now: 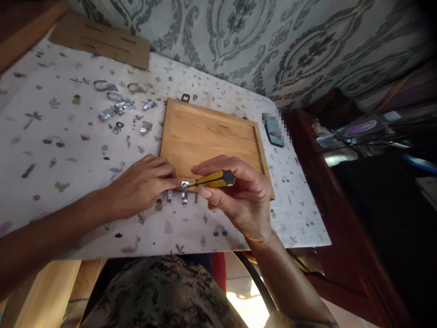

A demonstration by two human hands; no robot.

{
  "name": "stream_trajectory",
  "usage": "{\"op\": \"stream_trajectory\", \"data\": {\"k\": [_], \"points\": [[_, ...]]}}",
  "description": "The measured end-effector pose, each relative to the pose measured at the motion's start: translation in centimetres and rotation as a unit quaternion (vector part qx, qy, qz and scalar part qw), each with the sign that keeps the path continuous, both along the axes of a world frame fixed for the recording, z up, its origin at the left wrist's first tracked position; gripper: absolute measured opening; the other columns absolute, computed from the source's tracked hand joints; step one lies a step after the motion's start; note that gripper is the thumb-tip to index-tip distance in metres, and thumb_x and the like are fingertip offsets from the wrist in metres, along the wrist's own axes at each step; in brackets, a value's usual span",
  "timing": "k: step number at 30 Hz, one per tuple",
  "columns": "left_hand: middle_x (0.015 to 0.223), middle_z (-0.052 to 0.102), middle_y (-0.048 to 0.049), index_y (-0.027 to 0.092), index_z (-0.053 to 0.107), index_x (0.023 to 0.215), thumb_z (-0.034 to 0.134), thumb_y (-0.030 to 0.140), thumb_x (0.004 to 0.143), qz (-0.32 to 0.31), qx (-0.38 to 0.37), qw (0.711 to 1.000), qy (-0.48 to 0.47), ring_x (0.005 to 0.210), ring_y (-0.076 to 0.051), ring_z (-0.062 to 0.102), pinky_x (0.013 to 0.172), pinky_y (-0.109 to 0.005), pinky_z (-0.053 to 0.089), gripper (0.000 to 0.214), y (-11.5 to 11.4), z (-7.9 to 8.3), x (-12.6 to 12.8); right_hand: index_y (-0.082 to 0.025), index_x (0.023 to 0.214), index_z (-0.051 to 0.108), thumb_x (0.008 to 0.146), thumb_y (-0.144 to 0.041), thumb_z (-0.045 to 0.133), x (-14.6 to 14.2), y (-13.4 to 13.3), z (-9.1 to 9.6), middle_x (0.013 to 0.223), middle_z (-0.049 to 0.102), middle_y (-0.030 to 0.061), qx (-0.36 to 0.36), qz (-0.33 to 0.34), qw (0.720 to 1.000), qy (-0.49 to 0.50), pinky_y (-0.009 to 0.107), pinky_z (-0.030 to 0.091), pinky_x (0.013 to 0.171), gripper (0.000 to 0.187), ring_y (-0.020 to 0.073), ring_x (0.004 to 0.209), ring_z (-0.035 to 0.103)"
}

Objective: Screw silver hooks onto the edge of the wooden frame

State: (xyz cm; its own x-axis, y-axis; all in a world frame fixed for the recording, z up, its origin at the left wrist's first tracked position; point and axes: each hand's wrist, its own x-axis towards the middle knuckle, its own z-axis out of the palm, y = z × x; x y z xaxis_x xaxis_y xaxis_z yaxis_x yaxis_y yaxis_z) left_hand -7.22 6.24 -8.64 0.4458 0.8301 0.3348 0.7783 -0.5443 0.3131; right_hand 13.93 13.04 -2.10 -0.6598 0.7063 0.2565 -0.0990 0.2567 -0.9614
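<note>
Right hand [241,193] had the screwdriver [218,179] gripped in its fingers, tip at the metal clasp [185,186] on the wooden panel's [211,139] near edge. Left hand [141,186] fingers bunched beside the clasp; couldn't tell if holding anything. Panel lay on the desk [302,221].

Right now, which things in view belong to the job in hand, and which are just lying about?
Seemingly in the job:
yellow-and-black screwdriver in the right hand
metal latch at the screwdriver's tip
wooden panel with raised rim
loose metal latch parts

Apparently just lying about:
smartphone
slotted cardboard
</note>
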Motion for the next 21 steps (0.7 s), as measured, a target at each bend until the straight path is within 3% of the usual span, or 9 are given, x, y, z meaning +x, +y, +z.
{"op": "stream_trajectory", "data": {"k": [5, 10, 14, 16, 21], "points": [[0.09, 0.062, -0.0019, 0.025, 0.07, 0.113, 0.047, -0.005, 0.085, 0.001, 0.022, 1.0, -0.01, 0.088, -0.021, 0.054, 0.078, -0.035, 0.039, 0.047, -0.04, -0.17, 0.13, -0.02, 0.087, 0.07, 0.08, -0.021, 0.084, -0.28, 0.08, -0.1, 0.088, 0.076, -0.0019, -0.037, -0.003, 0.999, 0.013, 0.013, 0.053, 0.044, 0.016, 0.0032, 0.05, 0.059], [0.097, 0.066, -0.0032, 0.023, 0.07, 0.109, 0.046, -0.004, 0.085, -0.002, 0.03, 1.0, 0.001, 0.091, -0.022, 0.056, 0.08, -0.036, 0.04, 0.044, 0.04, -0.39, 0.01, -0.025, 0.115, 0.071, 0.089, -0.028, 0.076, 0.2, 0.51, -0.13, 0.095, 0.075, -0.0012, -0.039, 0.032, 0.999, 0.006, 0.019, 0.06, 0.052, 0.027, 0.0059, 0.057, 0.066], [0.099, 0.067, -0.0036, 0.022, 0.07, 0.109, 0.044, -0.005, 0.084, -0.008, 0.041, 0.999, -0.011, 0.092, -0.021, 0.057, 0.079, -0.035, 0.041, 0.045, 0.23, -0.61, 0.02, -0.022, 0.095, 0.074, 0.082, -0.026, 0.083, 0.22, 0.54, -0.06, 0.092, 0.075, -0.001, 0.0, -0.007, 1.0, 0.013, 0.016, 0.051, 0.043, 0.016, 0.0042, 0.052, 0.059], [0.098, 0.067, -0.0039, 0.022, 0.07, 0.11, 0.043, -0.005, 0.085, -0.013, 0.049, 0.998, -0.022, 0.092, -0.021, 0.057, 0.079, -0.035, 0.042, 0.046, 0.32, -0.71, 0.08, -0.021, 0.085, 0.071, 0.076, -0.027, 0.088, 0.03, 0.4, -0.01, 0.085, 0.075, -0.0016, 0.024, -0.036, 0.999, 0.02, 0.015, 0.047, 0.042, 0.02, 0.0045, 0.052, 0.057], [0.093, 0.066, -0.0047, 0.019, 0.071, 0.105, 0.042, -0.001, 0.091, -0.02, 0.063, 0.998, -0.02, 0.088, -0.021, 0.055, 0.078, -0.035, 0.044, 0.037, 0.41, -0.69, 0.14, -0.021, 0.083, 0.061, 0.078, -0.033, 0.087, -0.08, -0.07, -0.04, 0.082, 0.074, -0.0026, -0.014, -0.059, 0.998, 0.016, 0.015, 0.047, 0.039, 0.029, 0.005, 0.05, 0.057]]}}
